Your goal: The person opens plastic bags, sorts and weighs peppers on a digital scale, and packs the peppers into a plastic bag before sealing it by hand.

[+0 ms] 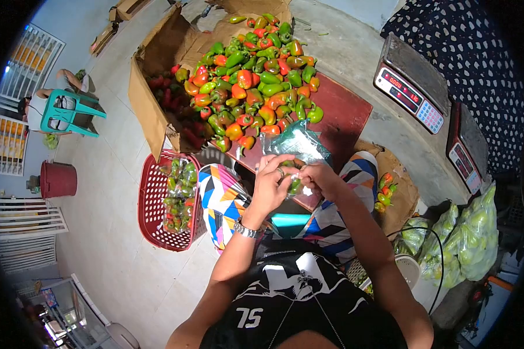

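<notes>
Between my hands, over my lap, is a small clear plastic bag of peppers (295, 187). My left hand (272, 181), with a ring and a wristwatch, curls its fingers round the bag's left side. Pinched at the bag's right side is my right hand (321, 179); its fingertips are partly hidden. Just beyond them, a stack of clear plastic bags (297, 141) lies on the red tabletop (346, 110). Behind it spreads a heap of green, red and orange peppers (253, 81), spilling from a cardboard box (151, 64) laid on its side.
To my left, a red basket (151, 215) holds several bagged peppers (179, 195). Two digital scales (410, 81) stand at right. Loose peppers (385, 192) lie on cardboard by my right knee, near large bags of green produce (465, 232). A person sits on a green chair (70, 113).
</notes>
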`<control>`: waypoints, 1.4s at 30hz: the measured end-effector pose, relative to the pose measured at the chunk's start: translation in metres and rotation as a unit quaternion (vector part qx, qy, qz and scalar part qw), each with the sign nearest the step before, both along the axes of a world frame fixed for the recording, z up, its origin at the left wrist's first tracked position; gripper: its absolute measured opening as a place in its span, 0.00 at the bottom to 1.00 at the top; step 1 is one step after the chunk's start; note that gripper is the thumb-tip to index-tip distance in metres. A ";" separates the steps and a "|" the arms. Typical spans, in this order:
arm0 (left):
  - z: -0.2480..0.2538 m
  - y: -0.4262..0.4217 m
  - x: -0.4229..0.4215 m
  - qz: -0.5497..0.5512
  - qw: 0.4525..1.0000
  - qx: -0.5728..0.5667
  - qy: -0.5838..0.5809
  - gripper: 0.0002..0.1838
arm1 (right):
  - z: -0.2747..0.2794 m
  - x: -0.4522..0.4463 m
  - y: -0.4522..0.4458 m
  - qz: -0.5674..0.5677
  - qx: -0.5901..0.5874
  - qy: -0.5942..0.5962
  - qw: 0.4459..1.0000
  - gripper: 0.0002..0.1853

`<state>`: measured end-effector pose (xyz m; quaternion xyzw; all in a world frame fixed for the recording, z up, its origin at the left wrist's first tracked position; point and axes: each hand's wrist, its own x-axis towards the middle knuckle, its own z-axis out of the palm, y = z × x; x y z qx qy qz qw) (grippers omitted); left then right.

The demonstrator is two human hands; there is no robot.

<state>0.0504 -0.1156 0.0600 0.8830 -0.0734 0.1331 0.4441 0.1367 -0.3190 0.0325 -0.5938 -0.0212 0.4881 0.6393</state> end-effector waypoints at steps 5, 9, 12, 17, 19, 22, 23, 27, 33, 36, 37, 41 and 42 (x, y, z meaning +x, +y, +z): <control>-0.013 0.007 -0.003 0.020 0.985 -0.140 0.097 0.11 | 0.037 -0.024 0.006 -0.043 -0.077 -0.565 0.820 0.12; -0.023 0.013 -0.002 -0.027 0.962 -0.227 0.149 0.11 | 0.053 -0.029 0.005 0.087 -0.089 -0.701 0.702 0.25; -0.021 0.019 0.000 -0.058 0.941 -0.273 0.191 0.13 | 0.043 -0.017 0.005 0.137 -0.058 -0.749 0.646 0.28; -0.021 0.022 0.000 -0.050 0.940 -0.268 0.207 0.14 | 0.032 -0.008 0.000 0.177 -0.049 -0.776 0.604 0.25; -0.023 0.022 0.001 -0.049 0.924 -0.308 0.222 0.14 | 0.024 -0.009 0.000 0.162 -0.055 -0.776 0.607 0.24; -0.025 0.023 0.000 -0.044 0.914 -0.338 0.220 0.14 | 0.026 -0.016 0.002 0.135 -0.089 -0.757 0.633 0.19; -0.025 0.021 0.000 -0.035 0.923 -0.320 0.209 0.14 | 0.027 -0.020 0.004 0.126 -0.103 -0.748 0.644 0.16; 0.000 0.010 0.000 -0.017 0.981 -0.163 0.101 0.18 | 0.025 -0.034 0.012 -0.028 -0.136 -0.485 0.864 0.12; 0.001 0.010 0.008 -0.043 0.992 -0.103 0.050 0.12 | 0.035 -0.021 0.001 -0.026 -0.078 -0.233 0.969 0.13; 0.008 0.003 0.012 0.008 0.998 -0.062 0.030 0.09 | 0.034 -0.035 0.010 -0.135 -0.023 -0.244 0.960 0.12; 0.009 -0.001 0.013 0.034 0.997 -0.058 0.022 0.09 | 0.029 -0.043 0.017 -0.180 0.000 -0.256 0.950 0.12; 0.008 -0.028 0.010 0.178 0.983 -0.034 0.002 0.08 | 0.022 -0.054 0.035 -0.230 -0.134 -0.501 0.824 0.13; 0.007 -0.036 0.008 0.217 0.975 -0.034 0.009 0.08 | 0.017 -0.056 0.039 -0.236 -0.146 -0.505 0.817 0.13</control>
